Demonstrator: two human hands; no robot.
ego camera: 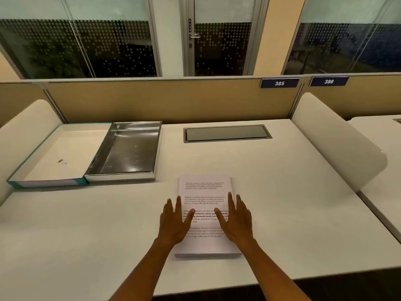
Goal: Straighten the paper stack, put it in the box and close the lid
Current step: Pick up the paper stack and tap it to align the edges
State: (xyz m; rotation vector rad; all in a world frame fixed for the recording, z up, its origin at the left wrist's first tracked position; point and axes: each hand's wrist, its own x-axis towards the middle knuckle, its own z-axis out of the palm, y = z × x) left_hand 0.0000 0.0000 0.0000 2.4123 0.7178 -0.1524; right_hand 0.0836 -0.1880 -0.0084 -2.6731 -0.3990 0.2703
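- The paper stack (205,213) lies flat on the white desk (282,203), near the front edge and about in the middle, its printed top sheet facing up.
- The left hand (174,222) rests along the stack's left edge, palm down, fingers stretched out and slightly spread; the thumb reaches across onto the top sheet.
- The right hand (235,220) mirrors it on the right edge, fingers long and loosely fanned, thumb lying over the print.
- Neither hand is clasping anything; both look flat against the stack's sides, though whether the palms press on the paper or only hover just over it is hard to tell from this angle.
- The stack's edges look fairly even, with its thickness showing along the near side.
- The box (128,148), a shiny silver-lined tray, sits open at the far left of the desk, well apart from the stack.
- Its lid (58,153), white inside with a teal rim, lies open-side up just beside the box on the left, the two touching along one side.
- A grey cable hatch (226,133) is set into the desk behind the stack, by the tan partition (173,101).
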